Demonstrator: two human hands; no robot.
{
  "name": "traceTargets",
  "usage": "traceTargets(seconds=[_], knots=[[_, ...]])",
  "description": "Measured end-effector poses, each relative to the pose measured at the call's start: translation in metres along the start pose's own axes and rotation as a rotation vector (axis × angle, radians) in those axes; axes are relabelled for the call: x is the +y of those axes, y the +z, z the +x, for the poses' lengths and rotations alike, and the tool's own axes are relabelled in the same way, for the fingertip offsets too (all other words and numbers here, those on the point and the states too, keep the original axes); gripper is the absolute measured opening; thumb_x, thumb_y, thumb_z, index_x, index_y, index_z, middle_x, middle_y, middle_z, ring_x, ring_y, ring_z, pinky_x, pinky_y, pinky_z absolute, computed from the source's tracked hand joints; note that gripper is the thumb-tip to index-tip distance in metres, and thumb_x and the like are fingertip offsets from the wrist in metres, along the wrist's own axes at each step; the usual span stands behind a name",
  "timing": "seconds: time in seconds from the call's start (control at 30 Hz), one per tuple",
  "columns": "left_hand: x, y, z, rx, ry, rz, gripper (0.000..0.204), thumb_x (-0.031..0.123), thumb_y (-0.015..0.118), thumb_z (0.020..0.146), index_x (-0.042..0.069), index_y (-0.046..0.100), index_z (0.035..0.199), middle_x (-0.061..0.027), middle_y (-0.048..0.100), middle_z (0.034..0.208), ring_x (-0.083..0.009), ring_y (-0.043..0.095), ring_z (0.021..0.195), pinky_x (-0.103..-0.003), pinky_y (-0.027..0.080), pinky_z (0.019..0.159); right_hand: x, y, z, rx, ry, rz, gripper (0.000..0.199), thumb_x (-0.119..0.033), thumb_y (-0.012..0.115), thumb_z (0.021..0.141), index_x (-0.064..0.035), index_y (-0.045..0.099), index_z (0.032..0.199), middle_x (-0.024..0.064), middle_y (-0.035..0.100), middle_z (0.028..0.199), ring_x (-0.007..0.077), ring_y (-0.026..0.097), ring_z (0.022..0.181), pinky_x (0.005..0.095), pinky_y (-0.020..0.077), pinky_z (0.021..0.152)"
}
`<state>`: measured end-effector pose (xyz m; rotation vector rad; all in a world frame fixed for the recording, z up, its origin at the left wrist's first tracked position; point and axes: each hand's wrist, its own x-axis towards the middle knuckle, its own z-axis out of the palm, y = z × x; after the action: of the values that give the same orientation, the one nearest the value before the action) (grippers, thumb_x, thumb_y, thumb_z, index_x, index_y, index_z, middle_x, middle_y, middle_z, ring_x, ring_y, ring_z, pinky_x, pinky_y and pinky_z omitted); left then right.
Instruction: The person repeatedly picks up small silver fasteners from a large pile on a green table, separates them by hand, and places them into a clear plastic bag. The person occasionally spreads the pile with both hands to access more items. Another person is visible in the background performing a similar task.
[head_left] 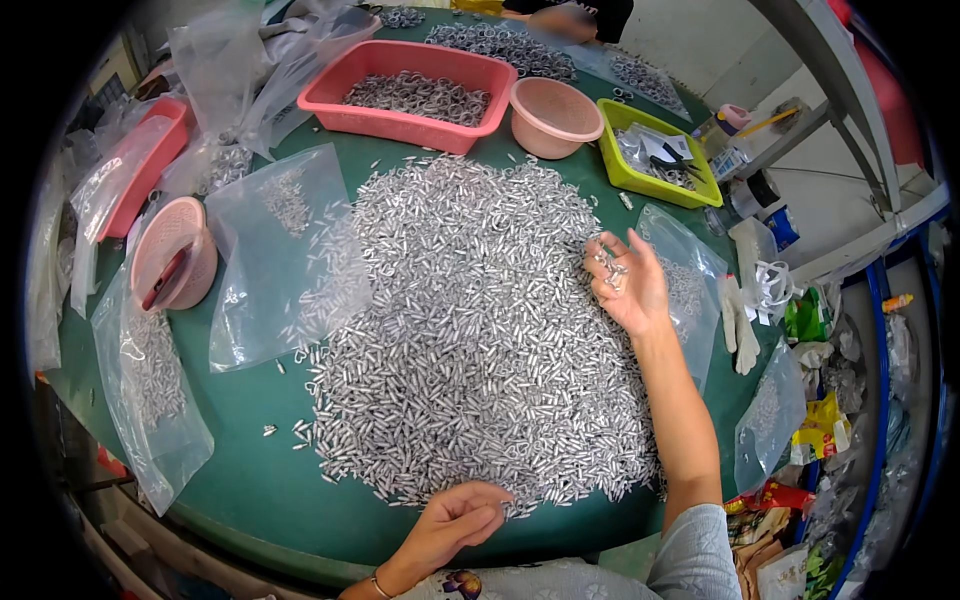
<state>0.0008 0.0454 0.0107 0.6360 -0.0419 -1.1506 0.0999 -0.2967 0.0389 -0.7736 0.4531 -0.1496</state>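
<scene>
1. Your R hand (pixel 634 290) is palm up, fingers curled loosely round a few small silver metal pcs (pixel 612 268); they overlap, so no exact qty.
2. Your L hand (pixel 462 515) is half-curled at the heap's near edge, thumb side in; can't tell if it's pinching anything.
3. Main stock: 1 broad heap of silver bullet-shaped metal pieces (pixel 480 350), mid-surface on the green tabletop (pixel 250 400), reaching toward its near edge. Too many to count.
4. Progress, my judgement: some pcs are bagged, but the bulk is loose, so lots left.
5. Part-filled clear plastic bags, 4 easily told apart: 1 left of heap (pixel 240 310), 1 nr left edge (pixel 170 430), 1 right of heap (pixel 705 265), 1 nr right edge (pixel 770 420). More plastic at far-left corner, qty unclear.
6. Containers: 2 rectangular pink plastic tubs (far edge (pixel 400 132), left edge (pixel 150 185)), 2 round pale-pink plastic baskets (left (pixel 203 270), far (pixel 550 140)), 1 lime-green plastic tray (pixel 655 188), far-right.
</scene>
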Motion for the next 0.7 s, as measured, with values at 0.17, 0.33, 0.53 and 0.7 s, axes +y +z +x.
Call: traceTargets(seconds=[0.17, 0.33, 0.53, 0.7], knots=[[-0.001, 0.001, 0.002, -0.004, -0.002, 0.008, 0.027, 0.012, 0.054, 0.092, -0.003, 0.055, 0.114, 0.0025, 0.040, 0.061, -0.0073, 0.033, 0.052, -0.021, 0.027, 0.049, 0.019, -0.025, 0.014, 0.094, -0.427, -1.155, 0.030, -0.027, 0.066, 0.086, 0.0024, 0.062, 0.080, 0.0004, 0.051, 0.058, 0.0116, 0.044, 0.049, 0.0273, 0.0383, 0.047], [-0.001, 0.000, 0.001, -0.004, 0.012, 0.002, 0.026, 0.012, 0.054, 0.092, -0.003, 0.055, 0.114, 0.0020, 0.040, 0.062, -0.0072, 0.034, 0.052, -0.021, 0.027, 0.049, 0.029, 0.002, 0.006, 0.278, -0.487, -1.683, 0.018, -0.018, 0.071, 0.077, -0.0015, 0.066, 0.081, 0.0100, 0.054, 0.053, 0.0176, 0.049, 0.046, 0.0325, 0.0404, 0.048], [-0.002, -0.002, 0.001, -0.002, -0.003, -0.004, 0.025, 0.012, 0.053, 0.092, -0.002, 0.056, 0.113, 0.0004, 0.043, 0.064, -0.0069, 0.034, 0.052, -0.021, 0.027, 0.049, 0.013, -0.007, 0.002, 0.118, -0.137, -0.821, 0.017, -0.015, 0.065, 0.080, 0.0007, 0.061, 0.085, 0.0024, 0.051, 0.059, 0.0141, 0.040, 0.046, 0.0278, 0.0344, 0.042], [-0.003, -0.003, 0.000, -0.009, 0.002, -0.020, 0.024, 0.011, 0.054, 0.092, -0.003, 0.056, 0.112, -0.0003, 0.045, 0.066, -0.0069, 0.034, 0.053, -0.021, 0.027, 0.049, 0.008, 0.006, -0.003, -0.066, 0.013, 0.069, 0.019, -0.022, 0.052, 0.089, -0.0024, 0.051, 0.088, 0.0050, 0.046, 0.080, 0.0112, 0.039, 0.059, 0.0209, 0.0291, 0.041]])
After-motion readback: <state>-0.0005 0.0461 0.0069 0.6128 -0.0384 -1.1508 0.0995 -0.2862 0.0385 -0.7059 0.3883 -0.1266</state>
